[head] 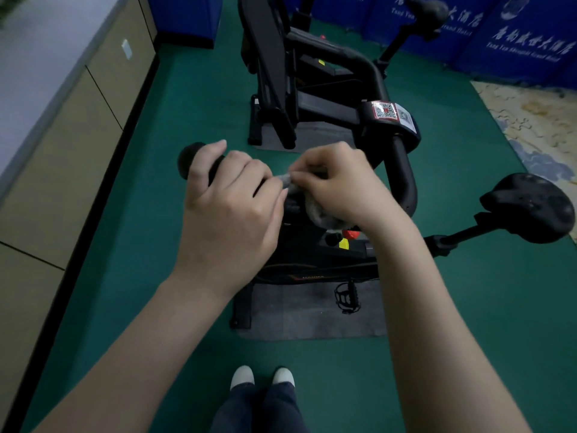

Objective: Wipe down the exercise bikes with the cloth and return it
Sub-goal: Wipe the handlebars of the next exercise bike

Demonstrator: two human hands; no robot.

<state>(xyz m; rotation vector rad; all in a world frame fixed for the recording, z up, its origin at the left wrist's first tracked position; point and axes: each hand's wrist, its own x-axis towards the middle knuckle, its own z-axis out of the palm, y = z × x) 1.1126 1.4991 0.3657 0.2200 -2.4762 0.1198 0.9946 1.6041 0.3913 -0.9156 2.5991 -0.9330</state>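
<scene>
Left hand (231, 198) grips black foam handlebar (188, 160) — right hand (338, 182) clutches grey fuzzy cloth (316, 211) at 3 o'clock (bar axis 9–3).

cloth (315, 210): grey, fuzzy | handlebar (190, 159): matt black (foam-like) | floor (156, 245): green carpet, rough

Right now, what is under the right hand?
A grey cloth, gripped by the right hand and held on the near bike's black handlebar. The bar beneath the cloth is covered; the left hand grips its end.
</scene>
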